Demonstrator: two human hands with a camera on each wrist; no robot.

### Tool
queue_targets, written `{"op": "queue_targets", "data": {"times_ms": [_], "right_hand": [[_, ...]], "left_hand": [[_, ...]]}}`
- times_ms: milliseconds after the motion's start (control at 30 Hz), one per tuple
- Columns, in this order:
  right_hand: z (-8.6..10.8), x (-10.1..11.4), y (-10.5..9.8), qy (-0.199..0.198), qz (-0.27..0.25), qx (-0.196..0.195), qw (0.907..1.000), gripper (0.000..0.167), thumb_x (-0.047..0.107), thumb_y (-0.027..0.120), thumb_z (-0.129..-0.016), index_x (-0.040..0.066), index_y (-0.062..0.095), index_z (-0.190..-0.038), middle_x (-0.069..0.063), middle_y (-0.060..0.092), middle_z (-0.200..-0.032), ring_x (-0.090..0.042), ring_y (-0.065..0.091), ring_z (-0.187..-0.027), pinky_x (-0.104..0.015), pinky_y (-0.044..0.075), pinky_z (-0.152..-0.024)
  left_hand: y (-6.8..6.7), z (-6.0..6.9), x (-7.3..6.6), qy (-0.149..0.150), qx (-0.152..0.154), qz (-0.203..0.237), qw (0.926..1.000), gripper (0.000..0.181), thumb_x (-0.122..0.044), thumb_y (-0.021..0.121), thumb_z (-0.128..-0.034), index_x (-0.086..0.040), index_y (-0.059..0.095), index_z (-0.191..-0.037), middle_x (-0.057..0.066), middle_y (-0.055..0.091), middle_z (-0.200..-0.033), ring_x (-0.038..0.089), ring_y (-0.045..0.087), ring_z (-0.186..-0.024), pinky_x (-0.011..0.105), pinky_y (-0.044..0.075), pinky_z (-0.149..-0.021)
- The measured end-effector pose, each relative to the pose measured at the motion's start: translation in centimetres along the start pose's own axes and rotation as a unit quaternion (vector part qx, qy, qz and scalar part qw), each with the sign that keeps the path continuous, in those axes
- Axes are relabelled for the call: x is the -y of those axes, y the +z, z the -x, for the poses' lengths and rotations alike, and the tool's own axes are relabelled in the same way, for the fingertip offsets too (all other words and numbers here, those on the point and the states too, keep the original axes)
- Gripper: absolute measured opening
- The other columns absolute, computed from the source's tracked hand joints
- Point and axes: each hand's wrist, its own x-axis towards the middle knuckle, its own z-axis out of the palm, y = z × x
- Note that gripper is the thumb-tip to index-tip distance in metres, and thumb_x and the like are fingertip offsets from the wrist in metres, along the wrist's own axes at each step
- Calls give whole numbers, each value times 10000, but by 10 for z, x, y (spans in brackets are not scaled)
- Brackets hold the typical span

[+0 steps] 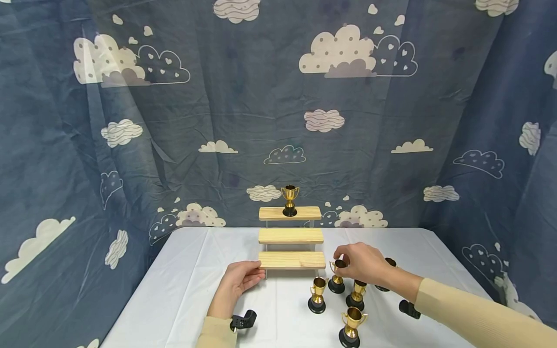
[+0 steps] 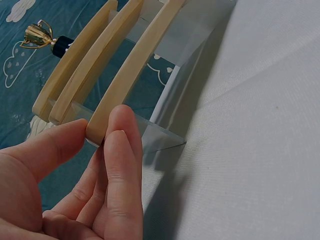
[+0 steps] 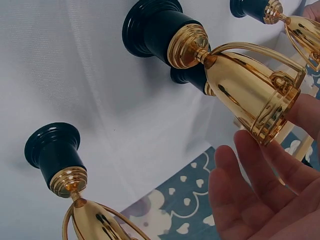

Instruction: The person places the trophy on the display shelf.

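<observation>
Pinching lowest shelf (image 1: pixel 291 260) with left hand (image 1: pixel 241 280) | pinching trophy (image 1: pixel 336 281) with right hand (image 1: pixel 362 263) | crowded by four other trophies (image 1: pixel 317 296), including one partly behind right forearm (image 1: pixel 402 282)

Site: fabric-walled booth (image 1: pixel 43 169); type of building cannot be told. Blue cloud-print curtains (image 1: pixel 261 96) hang at the back and both sides, around a white-covered table (image 1: pixel 174 290).

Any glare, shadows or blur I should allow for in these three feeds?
Head: a pale wash of light over the backdrop at left; left wrist: dimmer, with a shadow on the white tablecloth beside the display stand; right wrist: reflections streak the gold trophy at the right hand; no obvious blur anywhere.
</observation>
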Motion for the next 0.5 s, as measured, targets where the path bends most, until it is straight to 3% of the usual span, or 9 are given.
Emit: {"op": "queue_targets", "data": {"times_ms": [500], "right_hand": [[-1, -1, 5, 217, 59, 10, 9997, 282, 255, 898, -718, 233, 747, -955, 120, 572, -699, -113, 507, -642, -305, 434, -549]], "left_hand": [[0, -1, 0, -4, -19, -11, 10000, 278, -88, 759, -867, 95, 691, -1065, 152, 744, -821, 208, 745, -730, 280, 624, -677]]}}
